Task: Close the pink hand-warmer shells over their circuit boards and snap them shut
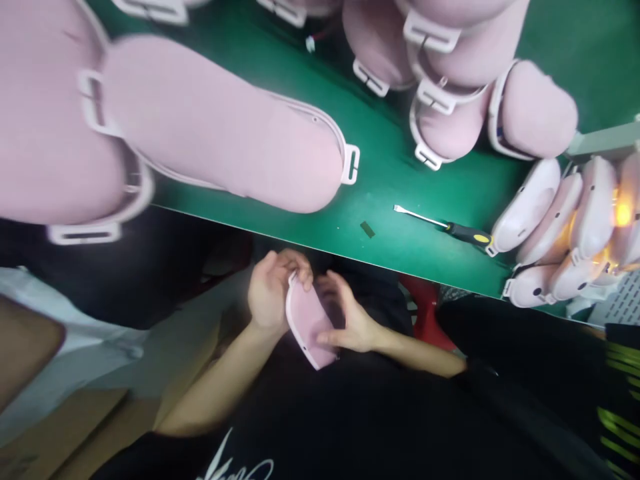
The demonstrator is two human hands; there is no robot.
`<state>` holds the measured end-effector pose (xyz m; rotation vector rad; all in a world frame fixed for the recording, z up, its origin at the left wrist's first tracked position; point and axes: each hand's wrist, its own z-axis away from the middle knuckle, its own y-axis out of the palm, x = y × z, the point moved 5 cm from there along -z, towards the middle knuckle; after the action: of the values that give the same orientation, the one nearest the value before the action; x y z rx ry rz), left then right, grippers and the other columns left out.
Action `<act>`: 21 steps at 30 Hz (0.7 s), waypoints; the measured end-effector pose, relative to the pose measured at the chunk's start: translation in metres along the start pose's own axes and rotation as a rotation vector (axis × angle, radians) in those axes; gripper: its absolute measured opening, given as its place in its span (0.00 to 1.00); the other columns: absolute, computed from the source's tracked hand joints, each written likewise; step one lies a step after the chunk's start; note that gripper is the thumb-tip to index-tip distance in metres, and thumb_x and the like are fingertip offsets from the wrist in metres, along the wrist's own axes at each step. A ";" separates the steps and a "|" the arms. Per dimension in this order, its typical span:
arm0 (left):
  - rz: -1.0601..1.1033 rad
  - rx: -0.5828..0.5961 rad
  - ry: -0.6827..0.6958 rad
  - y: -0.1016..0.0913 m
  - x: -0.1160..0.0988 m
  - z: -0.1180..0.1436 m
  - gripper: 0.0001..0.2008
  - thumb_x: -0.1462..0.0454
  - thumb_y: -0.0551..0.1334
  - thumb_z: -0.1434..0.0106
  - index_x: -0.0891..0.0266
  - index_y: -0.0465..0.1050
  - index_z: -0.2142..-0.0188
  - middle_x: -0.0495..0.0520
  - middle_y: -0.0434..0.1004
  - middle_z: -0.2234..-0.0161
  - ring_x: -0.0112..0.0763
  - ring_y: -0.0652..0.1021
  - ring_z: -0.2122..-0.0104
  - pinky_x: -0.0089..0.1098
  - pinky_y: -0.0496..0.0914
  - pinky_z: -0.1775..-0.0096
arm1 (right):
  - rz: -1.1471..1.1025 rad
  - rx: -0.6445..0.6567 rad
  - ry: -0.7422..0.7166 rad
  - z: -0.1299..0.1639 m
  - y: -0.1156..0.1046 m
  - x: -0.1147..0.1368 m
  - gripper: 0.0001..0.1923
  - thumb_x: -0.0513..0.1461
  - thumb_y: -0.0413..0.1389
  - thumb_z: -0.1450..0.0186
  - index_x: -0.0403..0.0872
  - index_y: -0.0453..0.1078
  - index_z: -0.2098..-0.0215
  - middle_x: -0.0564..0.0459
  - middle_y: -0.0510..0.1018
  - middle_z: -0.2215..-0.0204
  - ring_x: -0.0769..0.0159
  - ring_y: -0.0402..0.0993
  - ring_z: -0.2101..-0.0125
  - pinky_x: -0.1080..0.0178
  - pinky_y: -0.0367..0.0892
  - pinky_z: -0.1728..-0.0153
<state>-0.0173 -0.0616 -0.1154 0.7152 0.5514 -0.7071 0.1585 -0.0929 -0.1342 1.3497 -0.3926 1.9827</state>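
Both hands hold a pink padded piece near the lap, below the green table. Left hand pinches its top edge; right hand w/ spread fingers cups the side. Looks light, soft-faced w/ stiff rim; grip by rim.

You've got two hands, left and right, on one pink shell. One screwdriver on the one green table; roughly eight pink cushioned pieces up top, about seven shells stacked right.
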 end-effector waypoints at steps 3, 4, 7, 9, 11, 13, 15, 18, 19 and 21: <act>-0.091 0.046 0.251 0.009 -0.039 0.036 0.28 0.36 0.71 0.31 0.57 0.85 0.54 0.56 0.86 0.60 0.39 0.86 0.59 0.35 0.82 0.56 | -0.348 0.071 0.090 0.009 0.015 0.003 0.63 0.64 0.84 0.52 0.54 0.64 0.29 0.41 0.84 0.41 0.50 0.86 0.42 0.49 0.84 0.43; -0.198 0.088 0.371 0.015 -0.051 0.049 0.32 0.36 0.75 0.34 0.55 0.85 0.43 0.60 0.87 0.47 0.45 0.87 0.46 0.39 0.84 0.46 | -0.400 0.001 0.059 0.008 0.013 0.007 0.61 0.64 0.85 0.54 0.54 0.66 0.33 0.44 0.84 0.44 0.52 0.87 0.46 0.51 0.84 0.45; -0.672 0.244 0.701 0.038 -0.071 0.082 0.47 0.45 0.81 0.35 0.49 0.70 0.22 0.64 0.77 0.26 0.57 0.80 0.28 0.50 0.82 0.33 | -0.411 -0.250 -0.091 0.005 -0.010 0.027 0.52 0.66 0.83 0.49 0.56 0.66 0.39 0.48 0.83 0.48 0.57 0.84 0.53 0.53 0.84 0.49; -0.902 0.300 0.869 0.050 -0.080 0.091 0.39 0.57 0.77 0.28 0.45 0.69 0.21 0.60 0.86 0.34 0.51 0.89 0.40 0.44 0.87 0.41 | -0.349 -0.344 -0.195 0.006 -0.034 0.051 0.50 0.69 0.79 0.45 0.57 0.66 0.38 0.45 0.80 0.43 0.54 0.84 0.48 0.52 0.84 0.46; -1.022 0.329 1.076 0.066 -0.091 0.093 0.34 0.67 0.71 0.25 0.45 0.72 0.23 0.54 0.93 0.46 0.44 0.93 0.53 0.37 0.89 0.48 | -0.188 -0.478 -0.407 0.012 -0.068 0.088 0.55 0.69 0.79 0.47 0.58 0.66 0.33 0.40 0.76 0.35 0.47 0.81 0.38 0.47 0.82 0.38; -1.098 0.378 1.288 0.086 -0.101 0.091 0.36 0.71 0.69 0.25 0.46 0.72 0.22 0.52 0.94 0.49 0.42 0.94 0.57 0.36 0.89 0.49 | 0.136 -0.557 -0.660 0.025 -0.094 0.134 0.58 0.65 0.82 0.46 0.60 0.66 0.27 0.40 0.76 0.30 0.44 0.79 0.32 0.44 0.78 0.31; -1.137 0.417 1.454 0.105 -0.108 0.087 0.40 0.74 0.68 0.26 0.46 0.69 0.20 0.51 0.94 0.48 0.42 0.94 0.57 0.36 0.89 0.49 | 0.517 -0.512 -0.801 0.037 -0.103 0.176 0.48 0.55 0.80 0.36 0.60 0.68 0.24 0.43 0.83 0.33 0.48 0.83 0.33 0.47 0.78 0.29; -1.150 0.525 1.550 0.120 -0.117 0.073 0.41 0.72 0.67 0.26 0.43 0.65 0.18 0.49 0.93 0.44 0.43 0.94 0.55 0.38 0.88 0.49 | 0.882 -0.482 -0.910 0.057 -0.105 0.217 0.29 0.44 0.74 0.25 0.53 0.76 0.29 0.45 0.92 0.44 0.56 0.91 0.44 0.55 0.84 0.36; -1.147 0.580 1.530 0.120 -0.121 0.064 0.39 0.69 0.67 0.25 0.41 0.66 0.19 0.47 0.92 0.41 0.45 0.93 0.53 0.42 0.88 0.45 | 0.932 -0.540 -0.960 0.066 -0.108 0.228 0.28 0.43 0.73 0.25 0.50 0.77 0.29 0.45 0.93 0.46 0.56 0.92 0.46 0.57 0.85 0.38; -1.105 0.671 1.374 0.113 -0.135 0.034 0.33 0.62 0.69 0.25 0.31 0.75 0.25 0.40 0.89 0.37 0.53 0.91 0.44 0.56 0.83 0.32 | 0.999 -0.740 -1.015 0.087 -0.124 0.243 0.28 0.44 0.74 0.26 0.48 0.79 0.30 0.45 0.93 0.48 0.56 0.93 0.48 0.58 0.87 0.41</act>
<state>-0.0127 0.0272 0.0402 1.5350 2.1267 -1.4035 0.2520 0.0344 0.1044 1.6501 -2.3518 1.2541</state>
